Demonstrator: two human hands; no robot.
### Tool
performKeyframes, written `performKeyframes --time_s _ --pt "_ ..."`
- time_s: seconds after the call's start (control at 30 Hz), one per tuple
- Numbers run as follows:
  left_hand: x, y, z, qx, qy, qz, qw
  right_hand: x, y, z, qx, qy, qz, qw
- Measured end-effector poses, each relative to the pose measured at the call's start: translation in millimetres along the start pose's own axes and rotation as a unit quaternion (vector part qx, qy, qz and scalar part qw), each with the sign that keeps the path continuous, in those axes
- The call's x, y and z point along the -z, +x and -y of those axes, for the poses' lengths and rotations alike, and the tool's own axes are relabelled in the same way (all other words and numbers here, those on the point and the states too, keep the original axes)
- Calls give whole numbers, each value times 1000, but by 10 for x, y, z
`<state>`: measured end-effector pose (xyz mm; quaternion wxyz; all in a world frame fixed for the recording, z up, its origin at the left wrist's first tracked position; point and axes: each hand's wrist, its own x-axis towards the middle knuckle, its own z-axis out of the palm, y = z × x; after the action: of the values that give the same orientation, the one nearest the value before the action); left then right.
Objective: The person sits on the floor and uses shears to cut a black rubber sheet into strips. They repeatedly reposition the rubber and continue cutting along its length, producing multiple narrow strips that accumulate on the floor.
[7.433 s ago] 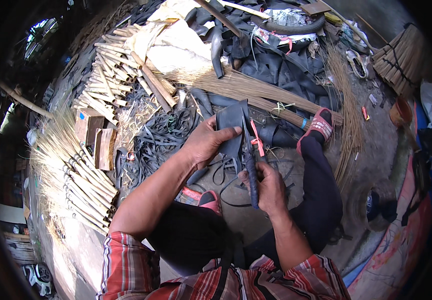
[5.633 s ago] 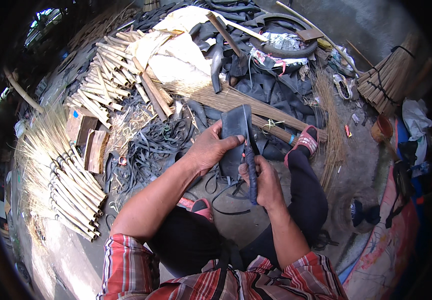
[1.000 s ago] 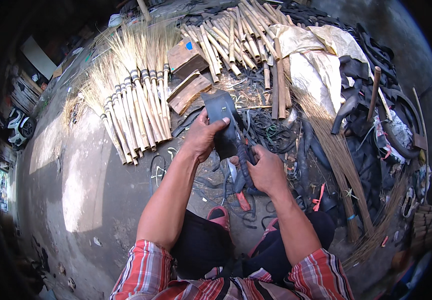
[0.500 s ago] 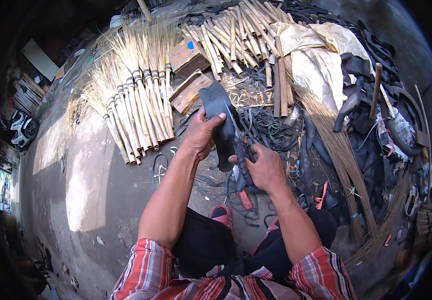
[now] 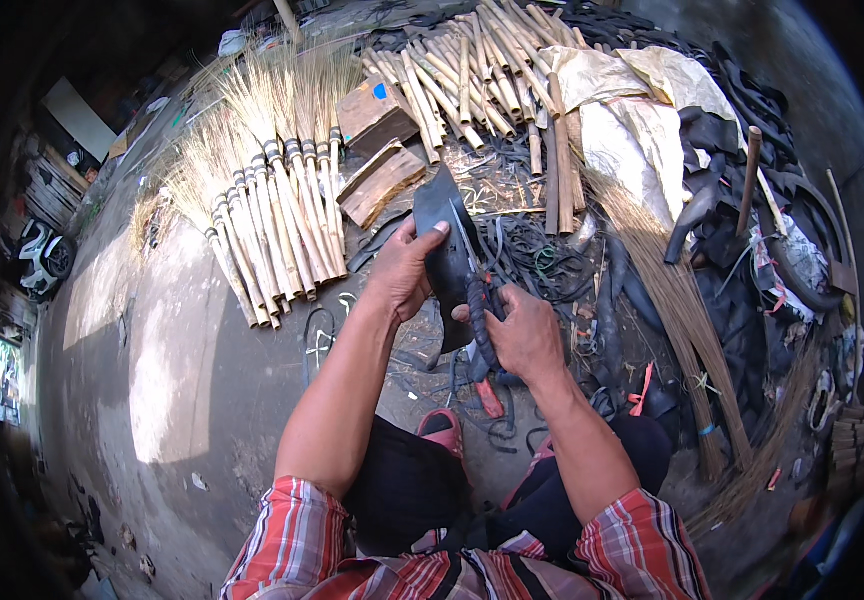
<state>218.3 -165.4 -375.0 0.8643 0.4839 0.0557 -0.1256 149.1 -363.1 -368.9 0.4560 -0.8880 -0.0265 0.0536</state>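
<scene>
The left grip (image 5: 402,272) is partly hidden behind the black sheet (image 5: 442,262); the right grip (image 5: 526,335) covers part of the scissors (image 5: 480,322). At six o'clock, the lower edge cuts off the striped shirt (image 5: 282,540). Toward nine o'clock, a white-and-black object (image 5: 45,258) is too small to identify; near four o'clock, a bundle of sticks (image 5: 857,445) blurs into the dark rim.

Right hand (image 5: 529,335) — scissors (image 5: 479,312) against rubber (image 5: 440,258)
</scene>
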Motion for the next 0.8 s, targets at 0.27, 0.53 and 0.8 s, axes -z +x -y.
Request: performKeyframes --time_s 0.27,0.53,0.8 --pt "-30 -33 114 -44 100 14 994 -75 90 -39 37 -66 -82 994" --pt "43 52 38 -71 97 -39 992 3 71 36 -7 -34 12 999" --pt "11 -34 63 -25 184 -13 982 -190 184 -82 67 -31 -118 990"
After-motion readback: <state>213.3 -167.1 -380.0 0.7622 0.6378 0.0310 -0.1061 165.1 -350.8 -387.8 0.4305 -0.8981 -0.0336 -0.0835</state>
